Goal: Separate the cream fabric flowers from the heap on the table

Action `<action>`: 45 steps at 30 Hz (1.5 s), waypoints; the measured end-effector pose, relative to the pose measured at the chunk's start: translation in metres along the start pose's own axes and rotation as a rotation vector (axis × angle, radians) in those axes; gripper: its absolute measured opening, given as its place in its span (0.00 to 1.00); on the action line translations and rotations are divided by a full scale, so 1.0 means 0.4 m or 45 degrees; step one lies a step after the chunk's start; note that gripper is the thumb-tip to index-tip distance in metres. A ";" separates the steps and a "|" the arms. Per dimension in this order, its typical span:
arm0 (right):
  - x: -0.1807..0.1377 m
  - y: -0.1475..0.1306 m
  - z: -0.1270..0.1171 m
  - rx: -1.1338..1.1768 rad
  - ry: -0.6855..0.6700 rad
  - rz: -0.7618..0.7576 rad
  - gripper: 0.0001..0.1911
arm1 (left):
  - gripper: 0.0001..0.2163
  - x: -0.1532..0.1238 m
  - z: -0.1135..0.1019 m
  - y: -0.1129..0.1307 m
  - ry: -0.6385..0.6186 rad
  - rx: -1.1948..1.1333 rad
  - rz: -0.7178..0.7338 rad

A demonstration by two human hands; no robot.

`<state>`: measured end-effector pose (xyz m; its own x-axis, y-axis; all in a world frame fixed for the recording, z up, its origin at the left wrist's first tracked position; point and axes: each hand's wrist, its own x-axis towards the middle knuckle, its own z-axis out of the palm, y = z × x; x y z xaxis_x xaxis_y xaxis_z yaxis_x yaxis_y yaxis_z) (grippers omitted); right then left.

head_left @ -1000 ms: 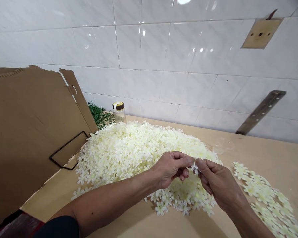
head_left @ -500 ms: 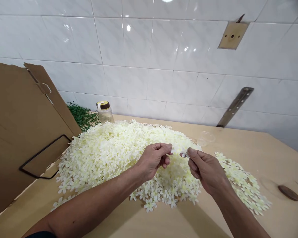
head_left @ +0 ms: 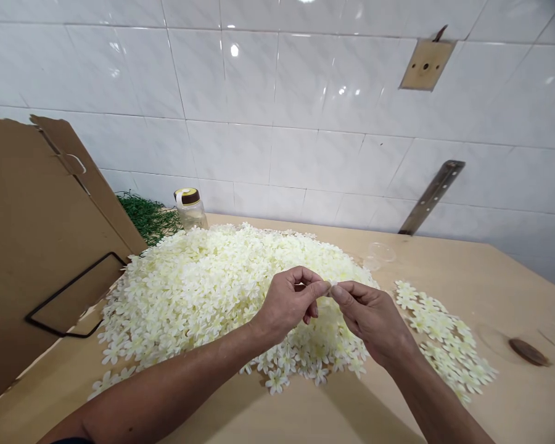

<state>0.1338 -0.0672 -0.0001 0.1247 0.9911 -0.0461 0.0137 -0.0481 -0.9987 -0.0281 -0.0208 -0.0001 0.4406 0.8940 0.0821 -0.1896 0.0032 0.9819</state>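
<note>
A large heap of white artificial flowers [head_left: 203, 283] with pale yellow centres lies on the table. Over its right part my left hand [head_left: 291, 302] and my right hand [head_left: 372, 317] meet fingertip to fingertip. Both hands pinch, thumb against finger. A bit of a small white flower [head_left: 332, 286] shows between the tips; the fingers cover most of it. Whether each hand has its own piece cannot be made out. To the right of my right hand, a smaller spread of the same flowers [head_left: 446, 339] lies on the table.
Cardboard [head_left: 41, 246] with a black wire frame [head_left: 74, 296] stands at the left. Behind the heap are green artificial stems [head_left: 148, 217] and a clear bottle [head_left: 192, 213]. A clear plastic dish [head_left: 380, 254] and a brown oval object [head_left: 529, 352] lie on the right. A metal bracket [head_left: 432, 197] leans by the tiled wall.
My hands, a little apart before with small white pieces at their fingertips, have come together so the tips meet. The view has shifted slightly.
</note>
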 end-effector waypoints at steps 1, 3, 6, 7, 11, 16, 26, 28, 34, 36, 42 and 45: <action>0.001 0.000 -0.001 0.005 0.015 -0.006 0.24 | 0.14 -0.001 0.001 0.000 -0.002 0.001 -0.005; 0.003 0.002 -0.004 0.016 0.019 -0.015 0.23 | 0.14 -0.002 0.003 0.003 -0.008 -0.025 -0.027; 0.003 0.005 -0.009 0.011 -0.014 -0.024 0.22 | 0.15 0.000 0.004 0.009 -0.040 -0.093 -0.100; 0.002 0.006 -0.010 0.007 -0.026 -0.022 0.23 | 0.16 0.001 0.003 0.011 -0.067 -0.117 -0.135; -0.002 0.010 -0.009 -0.021 -0.050 -0.006 0.24 | 0.17 0.002 0.001 0.013 -0.185 -0.204 -0.236; 0.000 0.010 -0.013 -0.188 -0.037 -0.066 0.24 | 0.13 0.008 -0.007 0.014 -0.079 -0.087 -0.161; 0.037 -0.004 -0.085 -0.339 0.307 -0.185 0.28 | 0.13 0.016 -0.033 0.022 0.213 0.575 0.141; 0.043 -0.006 -0.104 -0.331 0.356 -0.201 0.29 | 0.10 -0.010 -0.010 0.026 0.127 0.594 0.189; 0.064 -0.013 -0.198 -0.479 0.537 -0.247 0.30 | 0.08 -0.142 0.088 -0.019 -0.791 0.661 0.341; 0.076 -0.013 -0.242 -0.648 0.554 -0.190 0.29 | 0.05 -0.162 0.100 -0.060 -0.939 0.736 0.462; 0.118 0.007 -0.352 -1.080 0.503 -0.051 0.16 | 0.07 -0.130 0.081 -0.148 -0.565 1.076 0.605; 0.126 0.024 -0.382 -1.273 0.484 -0.014 0.12 | 0.09 -0.140 0.087 -0.144 -0.473 1.045 0.607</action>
<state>0.2919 -0.0365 -0.0090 0.4182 0.8968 0.1445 0.8021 -0.2899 -0.5220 -0.0111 -0.0865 -0.0553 0.7474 0.5259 0.4061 0.1823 -0.7500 0.6358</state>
